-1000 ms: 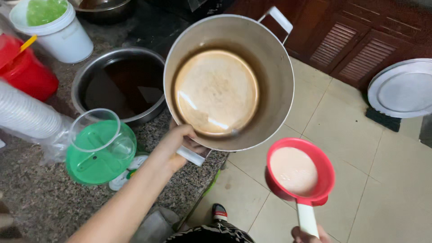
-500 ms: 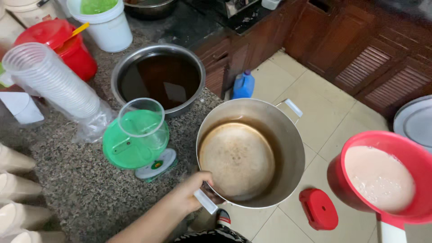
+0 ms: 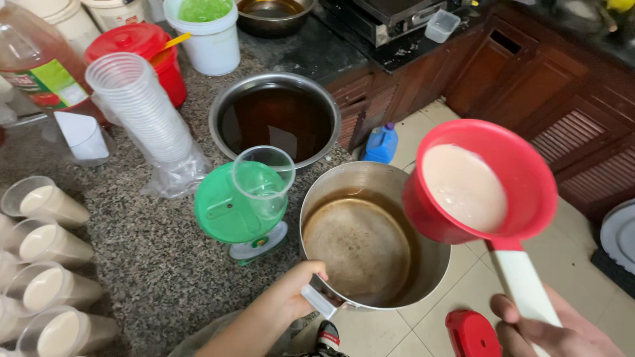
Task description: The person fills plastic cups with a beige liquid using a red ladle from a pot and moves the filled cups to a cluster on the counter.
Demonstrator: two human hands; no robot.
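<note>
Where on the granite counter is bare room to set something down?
Bare granite lies between the filled cups on the left and the green scale, in front of the stacked cups. The back is crowded: red bucket, white bucket, steel basin.

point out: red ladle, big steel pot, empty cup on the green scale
red ladle (image 3: 522,173), head view, on the right inner wall of the bowl.
steel pot (image 3: 360,248), head view, on its bare inner bottom.
empty clear cup (image 3: 264,182), head view, on its side wall, atop the green scale (image 3: 221,215).
</note>
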